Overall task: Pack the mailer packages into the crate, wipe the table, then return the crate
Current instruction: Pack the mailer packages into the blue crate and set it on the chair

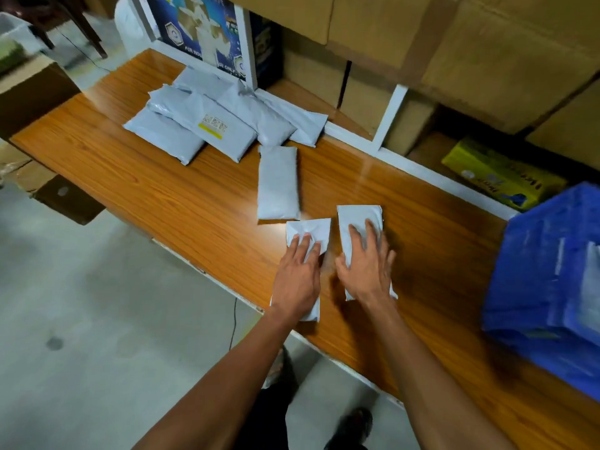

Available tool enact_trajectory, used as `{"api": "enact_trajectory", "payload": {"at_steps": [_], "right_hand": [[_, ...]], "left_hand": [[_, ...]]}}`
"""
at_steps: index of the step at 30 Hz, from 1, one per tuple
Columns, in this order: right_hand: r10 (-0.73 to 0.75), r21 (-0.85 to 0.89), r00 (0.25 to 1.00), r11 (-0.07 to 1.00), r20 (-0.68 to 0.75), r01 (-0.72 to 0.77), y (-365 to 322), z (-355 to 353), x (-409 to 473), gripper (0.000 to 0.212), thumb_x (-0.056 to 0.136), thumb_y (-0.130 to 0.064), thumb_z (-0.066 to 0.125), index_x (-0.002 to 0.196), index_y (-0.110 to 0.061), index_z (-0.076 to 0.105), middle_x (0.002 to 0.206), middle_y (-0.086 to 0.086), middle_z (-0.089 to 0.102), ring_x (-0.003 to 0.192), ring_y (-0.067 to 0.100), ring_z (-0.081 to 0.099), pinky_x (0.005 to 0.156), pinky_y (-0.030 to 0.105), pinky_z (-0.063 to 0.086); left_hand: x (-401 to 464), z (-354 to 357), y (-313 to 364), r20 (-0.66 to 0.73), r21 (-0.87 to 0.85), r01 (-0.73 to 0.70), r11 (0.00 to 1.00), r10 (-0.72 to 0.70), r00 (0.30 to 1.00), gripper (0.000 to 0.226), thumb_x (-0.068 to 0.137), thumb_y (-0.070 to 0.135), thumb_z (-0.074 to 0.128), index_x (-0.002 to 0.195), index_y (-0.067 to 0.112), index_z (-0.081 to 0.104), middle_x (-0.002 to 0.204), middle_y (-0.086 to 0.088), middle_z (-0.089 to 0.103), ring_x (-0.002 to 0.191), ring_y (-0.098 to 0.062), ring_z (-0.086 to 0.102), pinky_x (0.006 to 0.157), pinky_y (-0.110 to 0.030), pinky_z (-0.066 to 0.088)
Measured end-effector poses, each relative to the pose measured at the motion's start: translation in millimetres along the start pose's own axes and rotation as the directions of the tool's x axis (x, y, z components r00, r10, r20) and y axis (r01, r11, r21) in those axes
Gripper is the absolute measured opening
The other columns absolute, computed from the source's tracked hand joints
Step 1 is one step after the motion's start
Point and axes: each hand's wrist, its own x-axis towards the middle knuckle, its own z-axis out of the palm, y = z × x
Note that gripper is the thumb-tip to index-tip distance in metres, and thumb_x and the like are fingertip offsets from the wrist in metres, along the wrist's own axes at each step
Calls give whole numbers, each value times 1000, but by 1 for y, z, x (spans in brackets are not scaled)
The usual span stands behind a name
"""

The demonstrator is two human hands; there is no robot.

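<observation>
At the near edge of the wooden table (130,177), your left hand (297,277) lies flat, fingers spread, pressing on one small grey mailer (308,232), and your right hand (367,264) lies the same way on a second mailer (358,219) just beside it. Neither hand pinches or curls round its package; both only press down.

Just beyond these two, a third mailer (278,183) lies alone. At the far left of the table a pile of mailers (211,121) overlaps loosely, one bearing a label with a yellow strip. The blue crate (545,264) stands at the right end of the table, well apart from the pile. A pale shape shows at its side, possibly a package already inside; blur prevents confirmation.

Assessment: packing is at an early stage. Most packages are outside the crate. No cloth is in view, wiping has evidently not begun, and the crate's return is outstanding. You must get a proper grip on both mailers before carrying them right.
</observation>
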Motion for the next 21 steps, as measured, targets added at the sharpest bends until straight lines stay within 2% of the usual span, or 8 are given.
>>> {"api": "enact_trajectory", "payload": {"at_steps": [5, 12, 17, 21], "right_hand": [[76, 56, 986, 996, -148, -69, 67, -65, -32, 76, 93, -49, 58, 161, -30, 32, 173, 8, 18, 150, 40, 29, 111, 59, 35], [225, 135, 910, 973, -349, -189, 189, -164, -81, 73, 94, -50, 56, 161, -31, 35, 173, 9, 21, 151, 41, 28, 115, 62, 31], [323, 186, 861, 945, -393, -269, 293, -200, -111, 70, 94, -50, 57, 158, -27, 39, 170, 13, 25, 149, 45, 32, 115, 68, 34], [408, 173, 873, 912, -269, -373, 362, -203, -119, 71, 100, -52, 53, 163, -29, 28, 175, 10, 13, 156, 44, 21, 121, 64, 24]], "left_hand": [[1, -10, 98, -120, -155, -122, 980, 104, 987, 51, 111, 30, 37, 158, 13, 47, 168, -16, 37, 160, -37, 24, 129, -50, 28], [21, -34, 261, -272, -165, -347, 923, 296, 916, 47, 112, 27, 40, 155, 12, 52, 165, -16, 44, 158, -38, 29, 128, -48, 30], [29, -26, 375, -249, -139, -457, 878, 416, 875, 49, 111, 29, 38, 155, 12, 51, 163, -16, 45, 157, -38, 30, 126, -50, 32], [41, -2, 436, -145, -71, -516, 854, 503, 852, 48, 110, 25, 41, 154, 9, 52, 160, -21, 47, 153, -43, 34, 128, -51, 28]]}}
